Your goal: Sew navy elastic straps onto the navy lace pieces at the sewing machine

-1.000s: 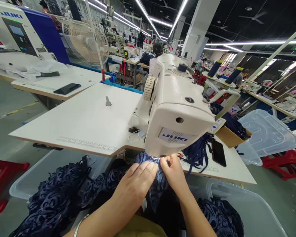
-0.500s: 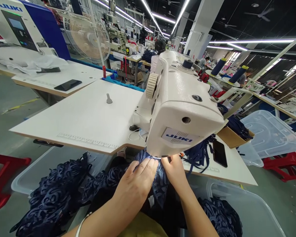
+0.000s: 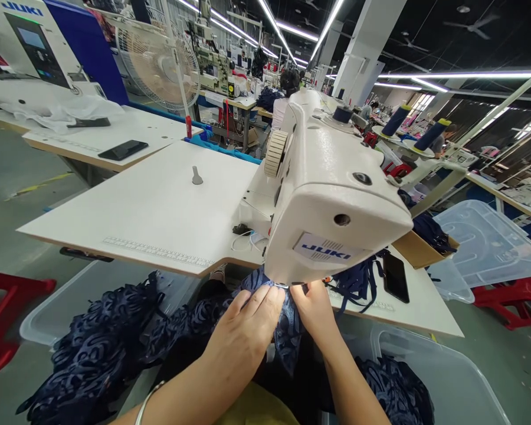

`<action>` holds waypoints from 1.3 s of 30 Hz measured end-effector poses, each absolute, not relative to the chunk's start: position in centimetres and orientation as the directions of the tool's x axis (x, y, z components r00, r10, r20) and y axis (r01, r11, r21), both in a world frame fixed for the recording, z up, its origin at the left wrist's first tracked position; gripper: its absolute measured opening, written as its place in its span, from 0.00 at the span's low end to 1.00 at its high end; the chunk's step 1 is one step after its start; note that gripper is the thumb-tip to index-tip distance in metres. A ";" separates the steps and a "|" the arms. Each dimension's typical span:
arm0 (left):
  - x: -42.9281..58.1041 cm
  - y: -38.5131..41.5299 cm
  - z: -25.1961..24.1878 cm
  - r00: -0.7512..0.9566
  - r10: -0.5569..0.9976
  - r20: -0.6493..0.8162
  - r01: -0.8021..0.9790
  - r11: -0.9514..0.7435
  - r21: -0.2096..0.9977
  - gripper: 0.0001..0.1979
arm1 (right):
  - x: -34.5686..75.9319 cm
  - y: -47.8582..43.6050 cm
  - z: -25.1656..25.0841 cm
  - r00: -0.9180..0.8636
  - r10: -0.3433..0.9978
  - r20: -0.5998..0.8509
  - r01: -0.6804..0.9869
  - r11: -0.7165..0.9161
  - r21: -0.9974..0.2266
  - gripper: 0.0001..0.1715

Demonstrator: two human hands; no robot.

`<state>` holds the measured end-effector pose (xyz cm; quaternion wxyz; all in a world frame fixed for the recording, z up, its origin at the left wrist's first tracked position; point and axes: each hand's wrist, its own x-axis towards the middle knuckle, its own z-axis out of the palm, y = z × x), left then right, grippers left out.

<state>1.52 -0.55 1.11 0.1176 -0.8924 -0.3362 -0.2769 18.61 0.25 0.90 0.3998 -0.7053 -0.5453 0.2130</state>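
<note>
Navy patterned cloth (image 3: 287, 339) lay under the head of a white JUKI sewing machine (image 3: 331, 183), at the notch in the counter's (image 3: 146, 206) near edge, its pointed end hanging below that edge. The left hand (image 3: 250, 321) rested on it, fingers nearly straight and close together; its underside was hidden, so I could not tell whether that grip was closed. The right hand (image 3: 316, 307) had a narrow grip, thumb and fingers bent in and holding the cloth's right side.

Just right of the machine head, dark blue straps (image 3: 356, 282) spilled towards the near edge. Beside them, nearer the right corner, lay a black smartphone (image 3: 395, 278), with a cardboard box (image 3: 418, 252) behind it. Left of the machine, a grey metal piece (image 3: 197, 176) lay towards the far edge, and a printed ruler scale (image 3: 159, 251) ran along the near edge.

Below the counter, a heap of similar cloth (image 3: 106, 336) filled and overhung the left plastic tub (image 3: 39, 324); a smaller pile (image 3: 398, 386) sat in the right plastic tub (image 3: 451, 354). Beyond the far edge stood a large fan (image 3: 159, 65).
</note>
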 end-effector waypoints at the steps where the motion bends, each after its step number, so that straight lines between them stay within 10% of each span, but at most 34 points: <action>1: 1.5 -0.5 1.1 0.623 0.528 0.577 0.664 -0.747 -0.033 0.19 | 18.6 0.3 0.9 0.311 0.941 0.136 0.607 -0.086 -0.790 0.04; 16: 0.3 1.1 1.4 0.737 0.336 0.587 0.548 -0.804 -0.229 0.21 | 19.1 1.3 -2.5 0.328 0.941 0.087 0.343 -0.033 -0.939 0.13; 31: 1.3 0.7 2.4 0.709 0.308 0.634 0.501 -0.853 -0.147 0.24 | 20.9 -2.2 -4.3 0.329 0.932 -0.152 -0.069 -0.137 -0.988 0.21; 34: 1.2 0.2 2.2 0.631 0.366 0.684 0.500 -0.866 0.002 0.20 | 21.4 -4.3 -1.9 0.406 0.911 -0.077 -0.130 -0.027 -0.991 0.18; 39: 1.5 -1.2 2.6 0.634 0.626 0.454 0.249 -0.721 0.647 0.16 | 20.0 -8.0 3.1 0.080 0.980 0.180 0.217 0.159 -0.963 0.09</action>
